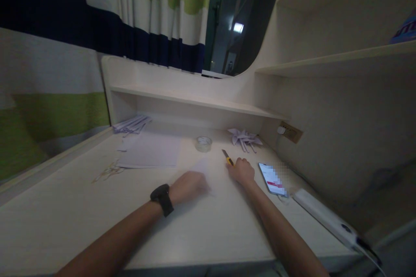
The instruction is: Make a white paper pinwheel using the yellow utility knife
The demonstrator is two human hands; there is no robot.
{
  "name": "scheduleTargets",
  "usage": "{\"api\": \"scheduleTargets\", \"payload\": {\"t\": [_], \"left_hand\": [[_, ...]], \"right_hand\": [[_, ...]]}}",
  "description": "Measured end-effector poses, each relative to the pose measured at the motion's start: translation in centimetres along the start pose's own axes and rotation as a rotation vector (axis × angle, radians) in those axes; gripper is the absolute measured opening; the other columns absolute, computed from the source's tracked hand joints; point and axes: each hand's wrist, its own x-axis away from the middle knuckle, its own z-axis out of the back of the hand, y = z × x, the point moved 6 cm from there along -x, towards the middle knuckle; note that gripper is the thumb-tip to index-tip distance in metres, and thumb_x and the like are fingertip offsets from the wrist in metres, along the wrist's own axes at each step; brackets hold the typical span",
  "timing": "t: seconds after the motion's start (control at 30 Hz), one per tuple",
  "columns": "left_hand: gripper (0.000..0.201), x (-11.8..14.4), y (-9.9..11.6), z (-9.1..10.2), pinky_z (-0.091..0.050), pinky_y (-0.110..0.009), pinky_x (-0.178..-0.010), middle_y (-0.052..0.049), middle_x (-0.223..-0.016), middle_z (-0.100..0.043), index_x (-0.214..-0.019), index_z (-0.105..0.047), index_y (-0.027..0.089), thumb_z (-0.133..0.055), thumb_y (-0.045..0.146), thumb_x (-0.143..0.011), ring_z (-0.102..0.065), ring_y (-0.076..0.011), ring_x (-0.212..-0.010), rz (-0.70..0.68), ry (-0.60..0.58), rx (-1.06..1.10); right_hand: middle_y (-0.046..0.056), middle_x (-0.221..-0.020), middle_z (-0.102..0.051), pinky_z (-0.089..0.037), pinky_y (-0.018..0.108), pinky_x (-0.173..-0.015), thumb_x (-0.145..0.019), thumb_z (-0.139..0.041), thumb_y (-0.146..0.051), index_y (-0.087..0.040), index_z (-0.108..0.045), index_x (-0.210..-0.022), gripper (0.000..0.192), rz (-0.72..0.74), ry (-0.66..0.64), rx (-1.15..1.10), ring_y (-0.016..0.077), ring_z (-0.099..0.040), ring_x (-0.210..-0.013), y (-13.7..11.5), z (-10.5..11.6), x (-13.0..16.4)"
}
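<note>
Gripping yellow knife [227,157], pressing paper [204,168]

Bare forearms, no sleeves; a black wristwatch [161,199] on the left wrist.

Both forearms stretched forward; left hand [189,185] curled loosely, palm down, watch on wrist; right hand [242,170] fisted, knuckles up.
</note>
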Motion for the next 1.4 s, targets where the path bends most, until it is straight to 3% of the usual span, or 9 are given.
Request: {"api": "scheduleTargets", "payload": {"t": [0.2,0.37,0.47,0.57,0.67,0.87,1.13,1.3,1.4], "left_hand": [[0.023,-0.1,0.7,-0.3,-0.039,-0.025,-0.069,-0.005,-0.081,-0.065,-0.081,-0.07,0.018,-0.053,0.032,-0.087,-0.058,-0.0161,-0.077,-0.036,-0.025,0.027],[0.022,0.3,1.2,-0.2,-0.039,-0.027,-0.071,-0.006,-0.083,-0.064,-0.082,-0.068,0.017,-0.051,0.03,-0.089,-0.057,-0.0179,-0.08,-0.082,-0.032,-0.027],[0.023,0.8,1.9,0.0,-0.039,-0.029,-0.074,-0.007,-0.086,-0.063,-0.086,-0.067,0.017,-0.047,0.028,-0.091,-0.056,-0.0191,-0.083,-0.116,-0.025,-0.083],[0.027,1.3,2.9,0.2,-0.04,-0.031,-0.076,-0.008,-0.09,-0.063,-0.09,-0.067,0.017,-0.041,0.022,-0.093,-0.055,-0.0193,-0.085,-0.151,-0.025,-0.162],[0.027,1.6,3.5,0.1,-0.041,-0.031,-0.079,-0.008,-0.096,-0.063,-0.094,-0.066,0.017,-0.039,0.017,-0.094,-0.054,-0.019,-0.089,-0.206,-0.029,-0.215],[0.024,2.0,3.6,0.0,-0.04,-0.032,-0.087,-0.005,-0.1,-0.065,-0.101,-0.063,0.017,-0.04,0.016,-0.094,-0.054,-0.0171,-0.094,-0.287,0.0,-0.182],[0.029,2.7,4.4,1.1,-0.04,-0.033,-0.087,-0.004,-0.107,-0.064,-0.108,-0.061,0.022,-0.034,0.022,-0.097,-0.052,-0.0174,-0.096,-0.28,0.011,-0.134],[0.029,2.7,3.9,1.1,-0.039,-0.033,-0.087,-0.004,-0.104,-0.065,-0.104,-0.062,0.021,-0.034,0.023,-0.097,-0.054,-0.0166,-0.094,-0.27,0.02,-0.052],[0.03,2.7,4.0,1.2,-0.04,-0.032,-0.086,-0.005,-0.103,-0.066,-0.102,-0.063,0.021,-0.034,0.025,-0.097,-0.055,-0.0163,-0.094,-0.269,0.023,-0.023]], "right_hand": [[0.023,-0.107,-0.06,-0.045,0.036,-0.077,-0.086,-0.047,-0.044,-0.008,-0.059,-0.105,0.042,-0.019,-0.031,-0.022,0.0308,-0.059,-0.1,-0.1,-0.7,0.0],[0.018,-0.089,-0.066,-0.044,0.035,-0.068,-0.089,-0.039,-0.049,-0.011,-0.051,-0.114,0.046,-0.061,-0.011,-0.129,0.0286,-0.064,-0.083,2.2,1.2,0.2],[0.012,-0.081,-0.065,-0.042,0.03,-0.062,-0.087,-0.042,-0.054,-0.014,-0.053,-0.111,0.049,0.039,-0.024,-0.41,0.0227,-0.062,-0.073,3.9,3.0,1.4],[0.006,-0.082,-0.062,-0.042,0.025,-0.055,-0.082,-0.053,-0.049,-0.014,-0.053,-0.117,0.05,0.206,-0.292,-0.905,0.015,-0.057,-0.063,4.7,3.7,4.1],[0.001,-0.07,-0.058,-0.04,0.024,-0.05,-0.071,-0.068,-0.041,-0.014,-0.059,-0.112,0.05,0.246,-0.38,-1.112,0.0114,-0.051,-0.055,5.9,4.7,6.7],[0.004,-0.064,-0.06,-0.042,0.023,-0.045,-0.059,-0.08,-0.036,-0.013,-0.067,-0.085,0.037,0.065,-0.088,-1.36,0.0131,-0.053,-0.055,9.0,6.3,7.9],[0.002,-0.058,-0.062,-0.039,0.019,-0.035,-0.05,-0.086,-0.031,-0.016,-0.062,-0.074,0.037,-0.09,0.096,-1.634,0.0128,-0.056,-0.045,10.2,7.5,6.5],[-0.001,-0.063,-0.062,-0.046,0.018,-0.046,-0.053,-0.085,-0.027,-0.015,-0.064,-0.073,0.031,-0.014,0.243,-1.749,0.0088,-0.056,-0.051,9.2,8.8,5.1],[0.004,-0.079,-0.068,-0.053,0.028,-0.062,-0.064,-0.079,-0.035,-0.018,-0.062,-0.08,0.029,0.071,0.19,-1.882,0.0167,-0.064,-0.072,6.9,9.3,4.3]]}}
